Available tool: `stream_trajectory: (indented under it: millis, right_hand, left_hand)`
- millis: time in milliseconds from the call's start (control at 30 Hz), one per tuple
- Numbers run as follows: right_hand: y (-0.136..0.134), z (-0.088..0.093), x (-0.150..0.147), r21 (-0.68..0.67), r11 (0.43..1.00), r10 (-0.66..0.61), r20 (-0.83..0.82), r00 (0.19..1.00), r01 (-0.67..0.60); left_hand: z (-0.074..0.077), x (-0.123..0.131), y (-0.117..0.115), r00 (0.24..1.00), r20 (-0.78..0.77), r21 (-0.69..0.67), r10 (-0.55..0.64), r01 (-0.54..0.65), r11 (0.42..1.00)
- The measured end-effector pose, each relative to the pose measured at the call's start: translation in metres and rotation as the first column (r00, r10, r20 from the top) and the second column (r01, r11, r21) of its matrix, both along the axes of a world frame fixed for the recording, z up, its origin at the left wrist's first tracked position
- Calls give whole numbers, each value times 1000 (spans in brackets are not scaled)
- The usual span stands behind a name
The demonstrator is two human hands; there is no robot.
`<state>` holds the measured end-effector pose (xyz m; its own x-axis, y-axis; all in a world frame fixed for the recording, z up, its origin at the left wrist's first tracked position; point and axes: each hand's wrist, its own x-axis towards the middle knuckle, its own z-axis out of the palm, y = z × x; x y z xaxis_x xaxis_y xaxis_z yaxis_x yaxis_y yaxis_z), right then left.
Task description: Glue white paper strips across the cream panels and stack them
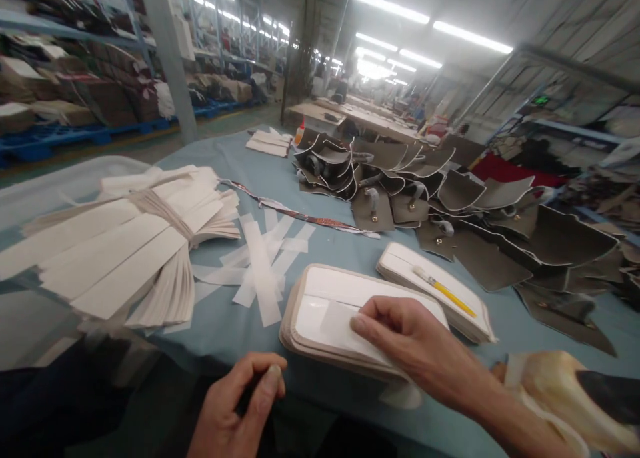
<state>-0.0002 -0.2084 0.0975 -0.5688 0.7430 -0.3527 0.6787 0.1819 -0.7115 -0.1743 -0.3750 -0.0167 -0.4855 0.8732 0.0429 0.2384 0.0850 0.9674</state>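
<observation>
My right hand (407, 335) rests over a stack of white-topped, beige-edged panels with rounded corners (313, 288). Its thumb and curled fingers close at the edge of a translucent strip (334, 318) lying on the top panel. Just in front of the stack, near the table edge, is my left hand (243, 401), its thumb pressed to bent fingers; whatever it may hold is hidden. Behind the first stack lies a second panel stack (400, 255) with a yellow-handled brush (445, 291) on it. Loose translucent strips (263, 271) overlap on the cloth to the left.
Fanned bundles of cream strips (135, 238) cover the table's left side. A twisted cloth cord (305, 216) crosses the middle. Dark grey bag pieces with metal fittings (373, 208) pile up at the back right. A yellowish wrapped object (555, 385) sits by my right forearm.
</observation>
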Motion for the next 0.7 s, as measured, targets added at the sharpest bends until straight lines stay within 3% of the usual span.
stream_trajectory:
  millis: [133, 300, 700]
  right_hand:
    - [22, 1, -25, 172, 979, 69, 227, 971, -110]
    - [35, -2, -47, 163, 974, 83, 401, 912, -160]
    - [43, -8, -64, 156, 969, 90, 503, 859, -193]
  left_hand:
    - [-11, -24, 13, 984, -179, 31, -11, 17, 999]
    - [-16, -32, 28, 977, -212, 45, -14, 24, 999]
    - [-17, -39, 34, 958, -288, 76, 16, 6, 997]
